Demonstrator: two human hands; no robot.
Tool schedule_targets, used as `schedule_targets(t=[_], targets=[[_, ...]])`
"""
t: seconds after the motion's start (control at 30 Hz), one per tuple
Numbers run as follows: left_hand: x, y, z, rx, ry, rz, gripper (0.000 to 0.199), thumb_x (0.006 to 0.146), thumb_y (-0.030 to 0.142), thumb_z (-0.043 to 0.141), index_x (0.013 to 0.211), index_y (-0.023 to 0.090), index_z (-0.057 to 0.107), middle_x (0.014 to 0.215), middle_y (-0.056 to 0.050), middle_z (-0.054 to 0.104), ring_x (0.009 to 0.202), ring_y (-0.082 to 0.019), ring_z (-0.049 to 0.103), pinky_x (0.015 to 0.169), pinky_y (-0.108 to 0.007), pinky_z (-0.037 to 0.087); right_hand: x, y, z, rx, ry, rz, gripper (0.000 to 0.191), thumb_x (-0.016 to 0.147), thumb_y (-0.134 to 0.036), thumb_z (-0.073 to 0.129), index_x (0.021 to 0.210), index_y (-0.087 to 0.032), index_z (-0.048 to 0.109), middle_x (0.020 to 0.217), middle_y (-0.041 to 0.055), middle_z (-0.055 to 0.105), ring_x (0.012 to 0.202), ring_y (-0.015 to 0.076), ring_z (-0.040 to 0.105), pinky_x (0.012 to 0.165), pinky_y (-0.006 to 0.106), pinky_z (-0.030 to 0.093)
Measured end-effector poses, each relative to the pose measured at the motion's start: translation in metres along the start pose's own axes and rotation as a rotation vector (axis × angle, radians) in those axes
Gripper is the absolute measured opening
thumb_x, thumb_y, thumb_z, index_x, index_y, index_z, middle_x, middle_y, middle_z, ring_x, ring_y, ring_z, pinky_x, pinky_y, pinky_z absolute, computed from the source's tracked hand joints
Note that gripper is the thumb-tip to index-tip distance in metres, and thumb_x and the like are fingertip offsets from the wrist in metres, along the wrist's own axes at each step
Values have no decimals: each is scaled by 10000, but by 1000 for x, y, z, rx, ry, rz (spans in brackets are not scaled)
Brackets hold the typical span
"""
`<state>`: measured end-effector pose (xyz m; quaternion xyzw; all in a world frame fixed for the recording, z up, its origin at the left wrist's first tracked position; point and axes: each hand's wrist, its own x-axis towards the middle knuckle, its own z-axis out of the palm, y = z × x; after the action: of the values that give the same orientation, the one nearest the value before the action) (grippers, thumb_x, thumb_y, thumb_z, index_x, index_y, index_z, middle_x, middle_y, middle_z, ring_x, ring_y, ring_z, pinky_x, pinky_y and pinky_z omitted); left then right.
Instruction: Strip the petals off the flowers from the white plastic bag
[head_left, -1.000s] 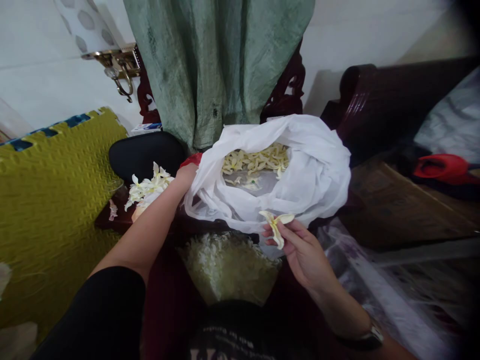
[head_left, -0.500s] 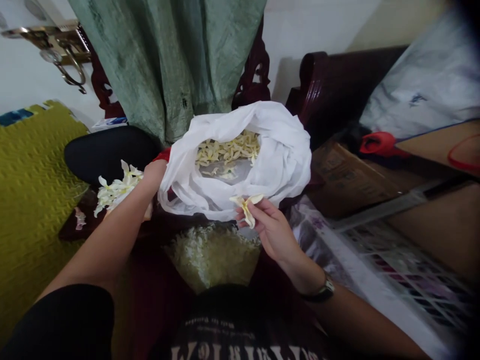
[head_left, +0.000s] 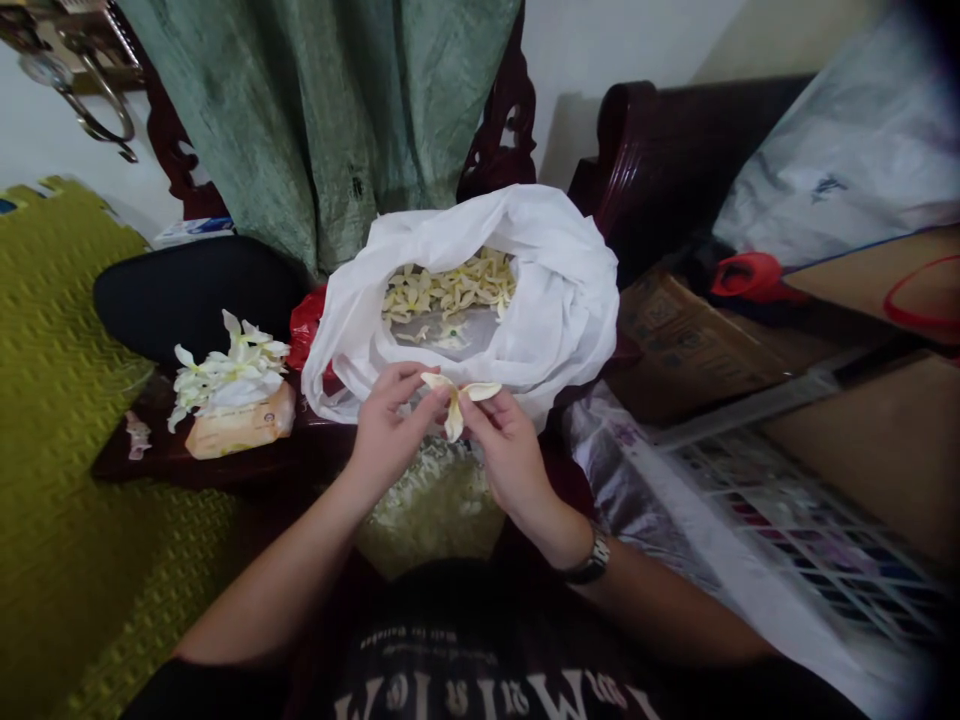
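I find the pale flower (head_left: 454, 415) pinched by the fingertips of my left hand (head_left: 390, 425) and right hand (head_left: 514, 450), near the white bag (head_left: 566, 310); uneven pulling could, I judge, tear its petals.

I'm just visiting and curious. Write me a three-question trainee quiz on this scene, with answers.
1. What is between the left hand and the right hand?
2. True or false: the white bag is tied shut.
3. Fill in: the watch is on the ____ wrist.

Key:
1. A flower.
2. False; its mouth is open, with more flowers showing inside.
3. Right.
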<state>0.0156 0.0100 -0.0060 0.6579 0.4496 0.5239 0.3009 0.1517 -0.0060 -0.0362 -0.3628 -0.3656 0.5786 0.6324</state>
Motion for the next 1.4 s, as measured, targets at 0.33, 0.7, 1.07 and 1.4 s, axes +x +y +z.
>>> schedule_targets(t=[0.33,0.7,1.07,1.4], targets=[[5,-11,-1,-273,-36,-103,275,796,354,811,662,174,653,735,9,574,700,-123,519,682,-251,424,-4,-8,1,83,-37,134,287,727,-453,852,825,-225,708,709,-15,706,626,151,648,539,276,584],[7,-13,3,-433,-74,-171,180,770,346,838,740,185,764,821,-16,626,760,-126,583,682,-238,473,-3,-5,-1,21,-53,113,307,716,-481,852,824,-232,707,676,-26,700,595,153,654,547,294,586],[4,-14,14,-588,-50,-303,169,727,327,866,778,188,784,938,-18,656,830,-125,603,738,-235,479,-2,-2,-5,3,-13,61,309,741,-493,832,844,-233,700,700,-18,707,610,164,678,591,322,605],[3,-16,14,-607,-50,-373,306,683,350,898,774,183,658,681,41,593,576,-85,511,547,-209,403,-5,-3,-5,-15,-36,61,277,736,-488,836,821,-250,725,755,-15,723,668,168,671,616,327,611]])
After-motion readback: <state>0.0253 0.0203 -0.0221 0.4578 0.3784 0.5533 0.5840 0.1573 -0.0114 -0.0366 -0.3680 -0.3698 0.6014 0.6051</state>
